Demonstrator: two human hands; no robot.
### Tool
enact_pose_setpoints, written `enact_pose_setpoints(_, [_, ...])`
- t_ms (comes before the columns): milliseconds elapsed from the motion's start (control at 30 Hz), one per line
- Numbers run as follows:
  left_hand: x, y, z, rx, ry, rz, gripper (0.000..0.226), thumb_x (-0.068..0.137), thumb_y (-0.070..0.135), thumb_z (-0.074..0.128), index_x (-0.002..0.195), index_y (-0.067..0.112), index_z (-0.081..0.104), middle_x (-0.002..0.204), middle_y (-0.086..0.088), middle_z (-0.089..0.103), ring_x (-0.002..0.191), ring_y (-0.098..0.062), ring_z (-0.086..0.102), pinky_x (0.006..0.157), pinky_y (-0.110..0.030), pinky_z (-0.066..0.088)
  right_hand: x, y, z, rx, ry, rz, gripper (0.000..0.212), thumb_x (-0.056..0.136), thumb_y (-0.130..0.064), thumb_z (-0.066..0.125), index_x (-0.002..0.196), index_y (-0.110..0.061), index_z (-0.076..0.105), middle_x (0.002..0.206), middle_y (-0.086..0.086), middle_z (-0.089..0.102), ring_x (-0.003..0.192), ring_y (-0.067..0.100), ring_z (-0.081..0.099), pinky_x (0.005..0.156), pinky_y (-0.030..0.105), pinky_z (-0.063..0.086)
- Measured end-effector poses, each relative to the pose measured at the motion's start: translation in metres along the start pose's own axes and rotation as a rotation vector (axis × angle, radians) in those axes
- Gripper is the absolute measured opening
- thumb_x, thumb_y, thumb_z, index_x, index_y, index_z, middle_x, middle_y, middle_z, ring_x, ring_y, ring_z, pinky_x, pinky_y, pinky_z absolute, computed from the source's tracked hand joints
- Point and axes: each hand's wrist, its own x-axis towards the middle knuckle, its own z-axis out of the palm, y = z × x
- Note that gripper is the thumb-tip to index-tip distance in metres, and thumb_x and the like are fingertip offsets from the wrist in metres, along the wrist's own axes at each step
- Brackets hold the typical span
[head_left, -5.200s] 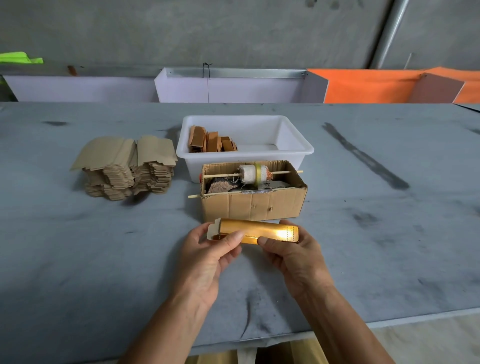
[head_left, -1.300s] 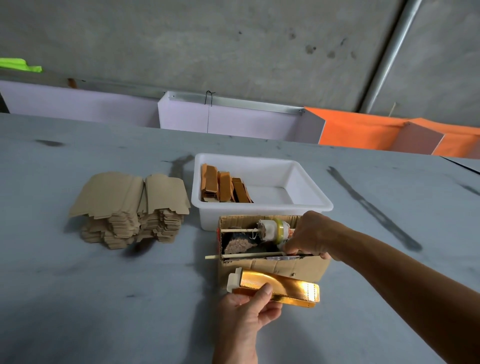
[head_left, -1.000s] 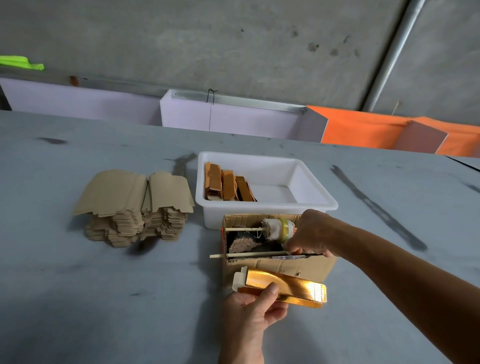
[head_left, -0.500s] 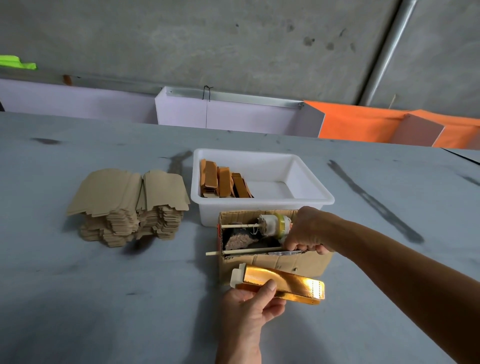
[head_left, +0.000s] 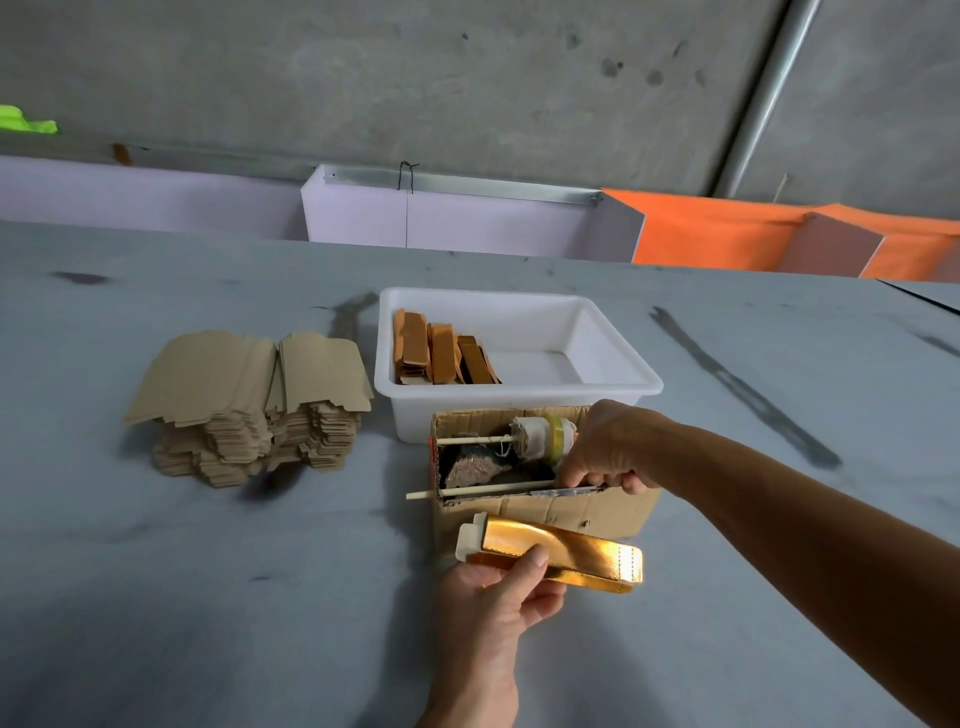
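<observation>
Left hand (head_left: 493, 597) is closest to the camera and it's doing all the holding now: thumb on top, fingers curled under the gold box (head_left: 582, 556). That box hangs just above the tabletop (head_left: 208, 597), right in front of the cardboard box (head_left: 587, 517). A few seconds back both hands were on the gold box, so the big change is that the right one let go and went fishing. The gold box itself has hardly moved in the last second, white flap end pointing left, same tilt.

Right hand (head_left: 608, 452) is over the cardboard box's right half with its fingers curled down at the front rim. It looks like it's pinching a shiny tape strip (head_left: 571, 488) lying along the front stick (head_left: 467, 491). Can't swear to it, since the strip is thin and half hidden under the fingers. The hand has been parked at that spot for the past second or so, just nudging toward the near edge, away from the tape roll (head_left: 543, 439) threaded on the back stick.

My read: folding is done and this is the seal step, so tape comes off next and goes on the gold box.

Further back, the white tub (head_left: 519, 397) has a few finished boxes (head_left: 441, 356) leaning at its left side, so presumably this one ends up there too. Flat blanks (head_left: 249, 395) are stacked off to the left, untouched.
</observation>
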Motion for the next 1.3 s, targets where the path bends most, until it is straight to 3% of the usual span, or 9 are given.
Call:
enact_pose_setpoints(233, [-0.002, 0.001, 0.001, 0.010, 0.005, 0.009, 0.005, 0.076, 0.003, 0.072, 0.072, -0.001, 0.070, 0.073, -0.021, 0.070, 0.061, -0.028, 0.068, 0.052, -0.029, 0.056, -0.003, -0.001, 0.001, 0.003, 0.041, -0.024, 0.020, 0.076, -0.003, 0.071, 0.066, -0.008, 0.055, 0.054, 0.002, 0.044, 0.041, 0.008, 0.034, 0.032, 0.011, 0.026])
enact_pose_setpoints(500, [-0.002, 0.003, 0.002, 0.004, -0.004, 0.023, 0.021, 0.078, -0.002, 0.069, 0.058, 0.003, 0.071, 0.067, -0.020, 0.068, 0.058, -0.027, 0.063, 0.055, -0.031, 0.058, -0.004, -0.001, -0.002, -0.004, 0.030, -0.010, 0.026, 0.074, 0.001, 0.064, 0.055, -0.010, 0.050, 0.048, 0.001, 0.037, 0.035, 0.007, 0.027, 0.033, 0.011, 0.021])
enact_pose_setpoints(667, [-0.004, 0.004, 0.003, 0.002, 0.010, 0.013, 0.008, 0.078, -0.002, 0.069, 0.070, 0.000, 0.069, 0.068, -0.019, 0.069, 0.057, -0.026, 0.064, 0.056, -0.032, 0.058, -0.005, -0.001, -0.007, -0.002, 0.011, 0.003, 0.026, 0.075, -0.002, 0.065, 0.055, -0.010, 0.051, 0.047, -0.001, 0.039, 0.031, 0.006, 0.028, 0.034, 0.010, 0.023])
enact_pose_setpoints(867, [-0.003, 0.003, 0.003, -0.024, 0.017, 0.010, 0.017, 0.078, -0.003, 0.069, 0.062, 0.004, 0.069, 0.063, -0.018, 0.067, 0.052, -0.023, 0.064, 0.052, -0.030, 0.058, -0.006, -0.002, -0.011, -0.003, -0.009, 0.003, 0.028, 0.075, -0.002, 0.068, 0.052, -0.010, 0.053, 0.047, 0.000, 0.042, 0.034, 0.005, 0.030, 0.035, 0.010, 0.023])
enact_pose_setpoints(1300, [0.004, -0.004, 0.001, -0.015, 0.003, 0.031, 0.007, 0.080, 0.000, 0.068, 0.074, -0.002, 0.068, 0.062, -0.015, 0.067, 0.052, -0.020, 0.064, 0.051, -0.025, 0.054, -0.009, 0.003, -0.012, 0.047, -0.002, 0.026, 0.031, 0.073, -0.002, 0.067, 0.049, -0.011, 0.050, 0.039, -0.001, 0.040, 0.030, 0.006, 0.029, 0.035, 0.010, 0.023])
